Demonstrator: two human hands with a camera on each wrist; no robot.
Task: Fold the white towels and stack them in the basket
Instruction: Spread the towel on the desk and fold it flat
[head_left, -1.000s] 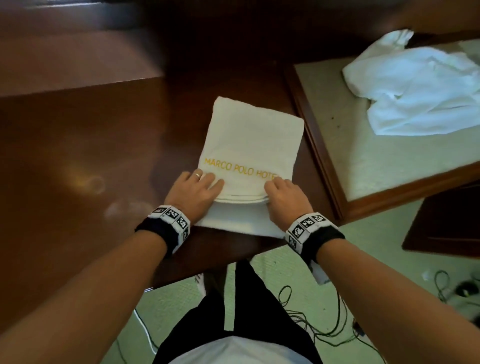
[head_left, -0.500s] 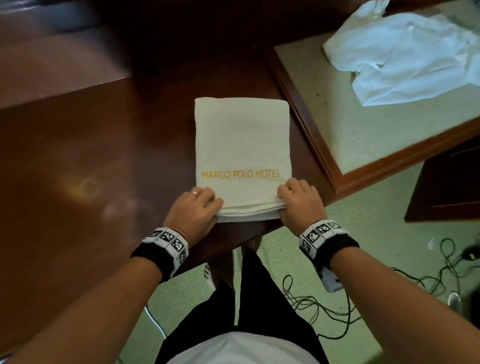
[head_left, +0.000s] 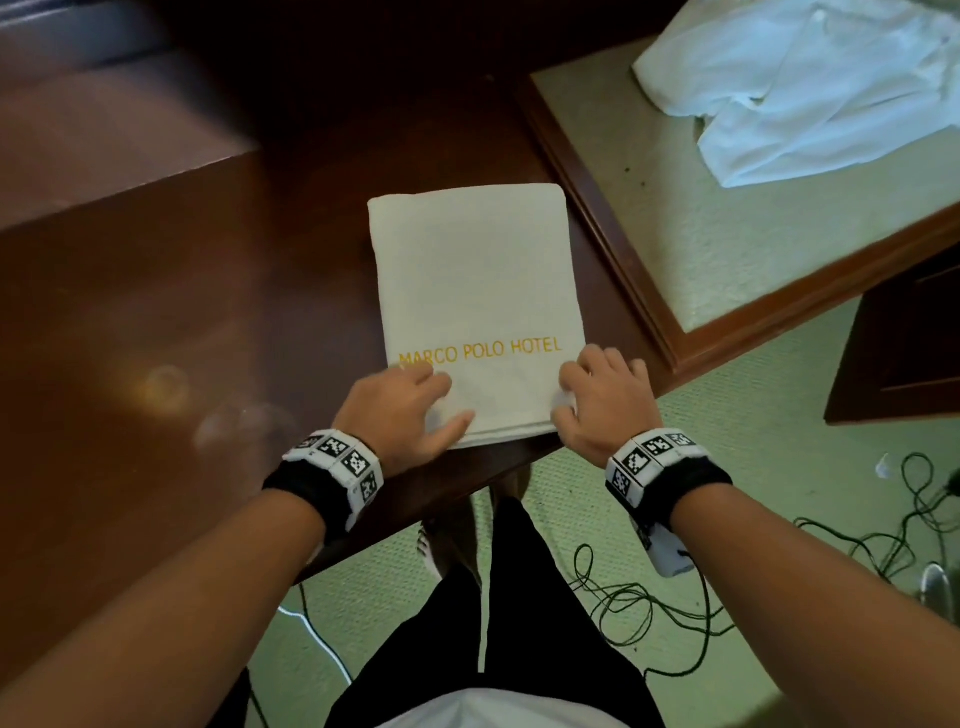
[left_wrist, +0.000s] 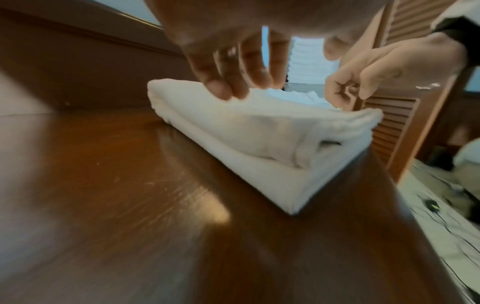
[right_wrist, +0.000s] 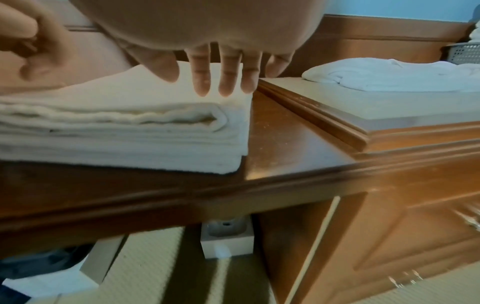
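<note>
A folded white towel (head_left: 475, 291) with yellow "MARCO POLO HOTEL" lettering lies near the front edge of the dark wooden table (head_left: 156, 338). My left hand (head_left: 415, 397) rests on its near left corner, fingers flat on the cloth and covering the first letter. My right hand (head_left: 597, 389) is at the near right corner, and its straight fingers (right_wrist: 226, 82) touch the towel's top edge (right_wrist: 130, 115). Neither hand grips the towel. A heap of unfolded white towels (head_left: 810, 88) lies at the far right. A grey mesh basket (right_wrist: 463, 54) shows behind that heap in the right wrist view.
The heap lies on a lower cabinet with a beige top (head_left: 727, 249), just right of the table. Black cables (head_left: 649, 603) trail over the green carpet below. A stack of folded towels (left_wrist: 306, 59) shows far off in the left wrist view.
The layer sticking out at the towel's near edge a second ago now lies flush with the fold. Both hands have slid from the near edge up onto the corners.
</note>
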